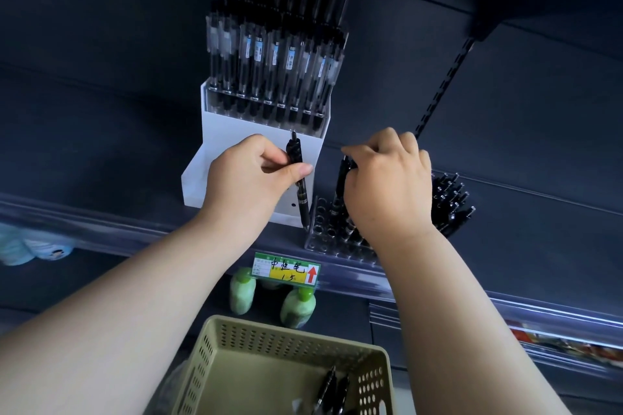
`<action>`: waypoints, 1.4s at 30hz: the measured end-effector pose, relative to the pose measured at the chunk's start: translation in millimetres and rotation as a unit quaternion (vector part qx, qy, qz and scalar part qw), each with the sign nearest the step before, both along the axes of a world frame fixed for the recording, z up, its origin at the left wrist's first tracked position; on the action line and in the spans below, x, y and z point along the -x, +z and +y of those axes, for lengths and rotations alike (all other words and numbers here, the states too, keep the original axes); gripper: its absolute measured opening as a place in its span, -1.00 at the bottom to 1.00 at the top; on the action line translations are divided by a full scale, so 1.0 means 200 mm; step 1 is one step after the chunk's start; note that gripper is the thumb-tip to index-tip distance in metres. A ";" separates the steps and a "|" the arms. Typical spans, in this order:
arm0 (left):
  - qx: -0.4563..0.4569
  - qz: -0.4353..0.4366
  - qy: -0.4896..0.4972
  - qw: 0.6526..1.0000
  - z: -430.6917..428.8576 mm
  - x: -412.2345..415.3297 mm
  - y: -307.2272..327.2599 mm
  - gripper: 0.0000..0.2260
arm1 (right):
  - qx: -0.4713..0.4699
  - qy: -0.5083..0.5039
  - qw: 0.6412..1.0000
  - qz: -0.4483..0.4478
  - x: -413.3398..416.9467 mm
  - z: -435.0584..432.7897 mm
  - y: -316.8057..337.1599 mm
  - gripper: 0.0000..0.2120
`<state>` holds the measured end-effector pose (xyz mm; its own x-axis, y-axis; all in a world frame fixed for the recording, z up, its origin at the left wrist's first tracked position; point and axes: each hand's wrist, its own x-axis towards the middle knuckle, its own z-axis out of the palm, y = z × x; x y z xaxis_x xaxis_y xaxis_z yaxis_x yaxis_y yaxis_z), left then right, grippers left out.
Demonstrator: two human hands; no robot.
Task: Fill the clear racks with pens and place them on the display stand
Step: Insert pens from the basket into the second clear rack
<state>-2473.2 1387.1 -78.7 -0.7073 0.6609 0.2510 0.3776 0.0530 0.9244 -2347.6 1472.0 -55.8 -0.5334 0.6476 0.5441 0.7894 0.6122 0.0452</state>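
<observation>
Pinches a black pen [298, 175] upright in left hand [247, 178], tip down, staged for loading; grips second pen [341, 180] in right hand [387, 185], apparently seating it in clear rack [320, 224] (partly filled) beside display stand [236, 127].

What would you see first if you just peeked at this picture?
Two hands meet in the middle: the left hand pinches a black pen in front of the white stand, and the right hand grips a second pen over the clear rack on the shelf. Behind them a row of pens stands upright in the white stand, and a green basket sits at the bottom.
</observation>
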 end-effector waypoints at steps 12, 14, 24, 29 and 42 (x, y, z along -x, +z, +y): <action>-0.011 0.033 -0.017 0.999 0.10 -0.14 -0.02 -0.79 | -0.010 0.002 0.999 0.045 -0.07 -0.01 0.01 -0.72; -0.026 0.038 -0.018 0.999 0.11 -0.16 -0.02 -0.79 | -0.011 0.010 0.998 0.059 -0.08 -0.01 0.01 -0.69; -0.053 0.056 -0.010 0.997 0.13 -0.18 -0.01 -0.79 | 0.019 0.044 0.996 0.080 -0.09 -0.01 0.00 -0.59; -0.030 0.070 -0.028 0.997 0.15 -0.19 -0.03 -0.78 | 0.040 0.042 0.992 0.115 -0.14 0.01 0.01 -0.61; 0.093 0.108 -0.075 0.987 0.23 -0.20 -0.12 -0.68 | 0.061 0.054 0.990 0.120 -0.21 0.01 -0.01 -0.63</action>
<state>-2433.3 1433.1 -103.3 -0.5413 0.8029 0.2496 0.5819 0.1436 0.8005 -2306.4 1474.6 -58.5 -0.4677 0.6626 0.5850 0.6990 0.6824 -0.2140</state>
